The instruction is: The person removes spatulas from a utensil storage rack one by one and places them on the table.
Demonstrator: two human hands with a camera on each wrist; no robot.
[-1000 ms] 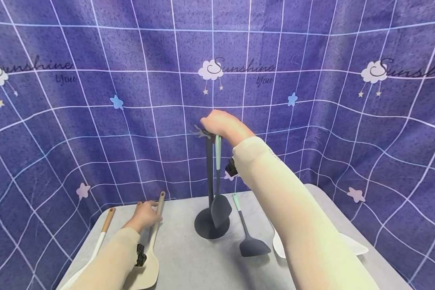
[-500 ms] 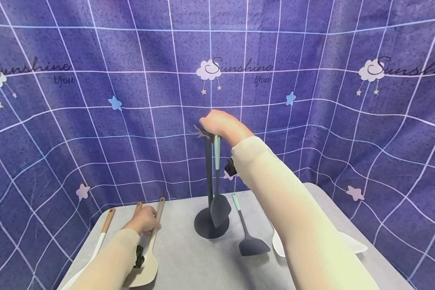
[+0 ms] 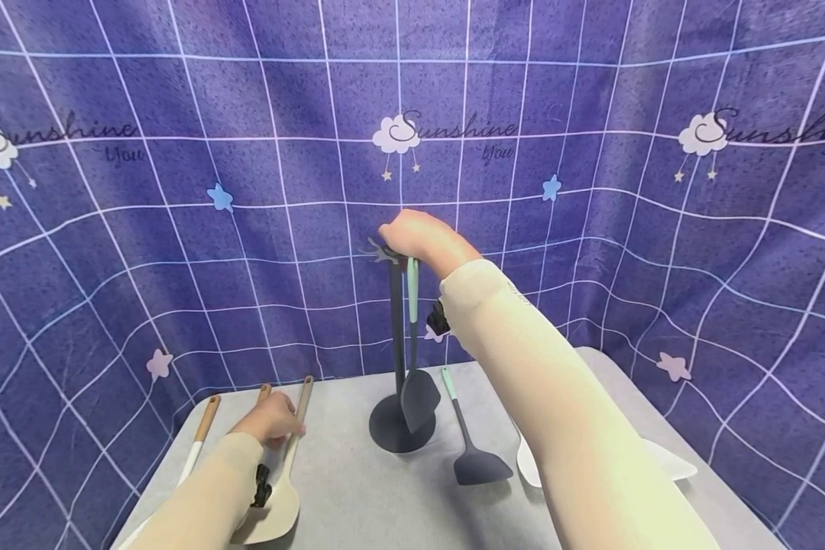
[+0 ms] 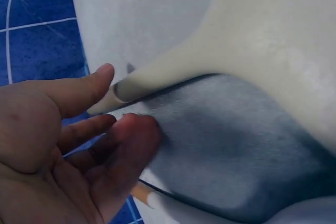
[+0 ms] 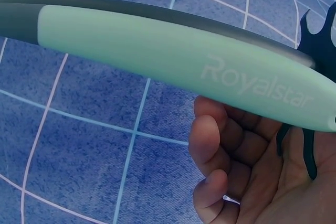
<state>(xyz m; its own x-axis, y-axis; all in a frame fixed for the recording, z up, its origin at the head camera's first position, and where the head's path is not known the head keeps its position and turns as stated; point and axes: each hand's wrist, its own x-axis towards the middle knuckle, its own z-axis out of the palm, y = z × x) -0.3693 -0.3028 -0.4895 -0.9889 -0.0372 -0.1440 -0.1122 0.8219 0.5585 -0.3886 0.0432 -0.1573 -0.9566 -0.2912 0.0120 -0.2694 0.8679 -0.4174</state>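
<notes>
In the head view, my left hand [image 3: 275, 422] is at the handle of a beige turner [image 3: 283, 496] lying on the table. Seen from the left wrist, thumb and index finger pinch this turner [image 4: 210, 51] near its handle end. My right hand [image 3: 422, 237] grips the top of a black utensil stand [image 3: 396, 321], covering its hub. A dark grey turner [image 3: 419, 397] with a mint handle hangs from the stand. In the right wrist view, its mint handle [image 5: 157, 56] crosses in front of the curled fingers [image 5: 207, 135], and dark hooks [image 5: 310, 150] overlap the palm.
A second grey turner [image 3: 480, 464] lies right of the stand's round base [image 3: 385, 435]. White utensils, including a spoon [image 3: 528, 462], lie partly under the right sleeve. Wooden handles [image 3: 208, 416] show at the left. A purple curtain [image 3: 330, 168] surrounds the table [image 3: 357, 496].
The left fingers, straighter over the beige turner's handle earlier, have drawn in around it. That handle's end sits slightly nearer me. The right hand and the stand stay put.
</notes>
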